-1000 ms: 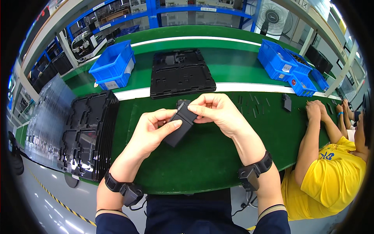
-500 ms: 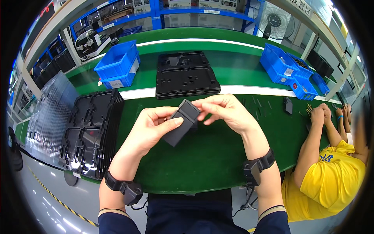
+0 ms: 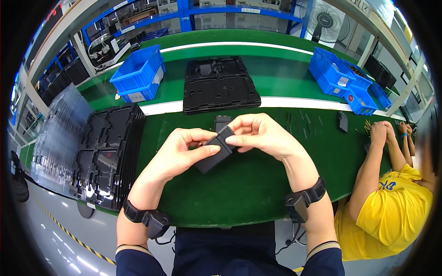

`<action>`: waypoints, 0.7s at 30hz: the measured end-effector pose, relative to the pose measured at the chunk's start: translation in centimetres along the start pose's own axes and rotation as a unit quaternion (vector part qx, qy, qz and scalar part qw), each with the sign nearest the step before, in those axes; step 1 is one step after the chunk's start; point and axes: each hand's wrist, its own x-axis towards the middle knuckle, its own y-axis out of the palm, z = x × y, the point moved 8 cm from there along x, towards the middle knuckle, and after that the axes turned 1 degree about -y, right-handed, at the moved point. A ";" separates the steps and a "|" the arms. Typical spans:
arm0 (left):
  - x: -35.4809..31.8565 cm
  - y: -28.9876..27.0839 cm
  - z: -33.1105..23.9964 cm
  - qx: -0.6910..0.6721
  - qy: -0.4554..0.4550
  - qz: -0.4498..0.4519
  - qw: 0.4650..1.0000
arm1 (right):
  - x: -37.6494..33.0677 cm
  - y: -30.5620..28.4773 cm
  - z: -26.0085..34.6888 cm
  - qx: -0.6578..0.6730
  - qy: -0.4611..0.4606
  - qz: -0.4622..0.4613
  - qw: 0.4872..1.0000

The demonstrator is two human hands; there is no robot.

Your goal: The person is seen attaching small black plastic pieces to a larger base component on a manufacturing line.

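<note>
Nearest the person, both forearms carry black wrist straps, and the two hands meet above the green counter (image 3: 239, 188). The left hand (image 3: 182, 152) is closed around a flat dark grey block (image 3: 215, 151), gripping its lower left part with the thumb lying along the upper face. The right hand (image 3: 260, 135) pinches the block's upper right end between thumb and fingers. The block sits tilted, its far end higher and to the right, held clear of the counter in the middle of the scene.

Just beyond the hands a small dark part (image 3: 222, 122) lies on the counter, partly hidden by the block. To the left stands a stack of black moulded trays (image 3: 108, 154), with clear plastic trays (image 3: 60, 133) further left. At the right a person in a yellow shirt (image 3: 391, 216) rests both hands near the counter edge, and a small black piece (image 3: 342, 122) lies nearby.

Further off, past a white stripe, a black tray (image 3: 220, 85) lies flat. A blue bin (image 3: 138, 73) stands far left, and more blue bins (image 3: 343, 76) far right. A fan (image 3: 326, 20) stands beyond them.
</note>
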 end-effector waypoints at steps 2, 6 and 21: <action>0.0 0.1 0.2 0.044 0.007 0.007 0.999 | -0.3 0.9 0.3 0.013 0.011 0.038 0.999; -0.7 -1.1 -3.2 0.222 0.144 -0.178 0.948 | -0.2 -0.4 0.7 0.065 -0.065 -0.038 0.995; -1.6 1.0 -4.5 0.383 0.283 -0.164 0.864 | -0.1 -1.3 0.9 0.042 -0.049 -0.095 0.993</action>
